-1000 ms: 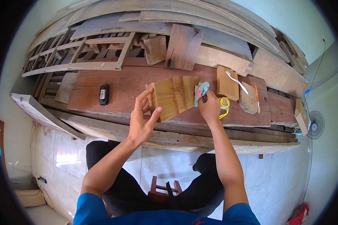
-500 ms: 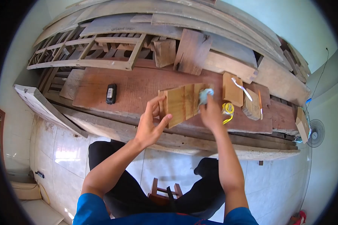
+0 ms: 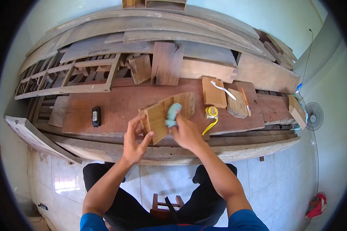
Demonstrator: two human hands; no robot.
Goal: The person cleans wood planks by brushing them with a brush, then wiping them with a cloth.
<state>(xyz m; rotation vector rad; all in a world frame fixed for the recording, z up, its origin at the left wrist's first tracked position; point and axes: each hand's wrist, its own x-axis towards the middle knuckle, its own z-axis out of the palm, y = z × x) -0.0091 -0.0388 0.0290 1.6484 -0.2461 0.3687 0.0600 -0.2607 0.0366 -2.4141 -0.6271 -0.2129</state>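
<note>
A light wooden box-like piece point(image 3: 156, 123) is tilted over the red-brown plank point(image 3: 123, 98). My left hand point(image 3: 135, 141) grips its left end, thumb on the near side and fingers behind the edge. A crumpled pale blue-green cloth point(image 3: 173, 114) is pressed against the piece's face by my right hand point(image 3: 186, 133), its fingers closed on the cloth. To the right of my right hand lies a yellow tape measure point(image 3: 211, 112) with its yellow strap toward me.
A black device point(image 3: 96, 116) lies on the plank at left. Small wooden blocks point(image 3: 214, 93), a white toothbrush point(image 3: 223, 89) and an orange pencil-like stick point(image 3: 245, 101) are at right. Stacked boards point(image 3: 142, 23) stand behind; a stool point(image 3: 167, 204) is below.
The cloth and my right hand have moved from the piece's right end toward its middle. The piece is turned differently. The whole view has shifted, with surroundings appearing further left and lower.
</note>
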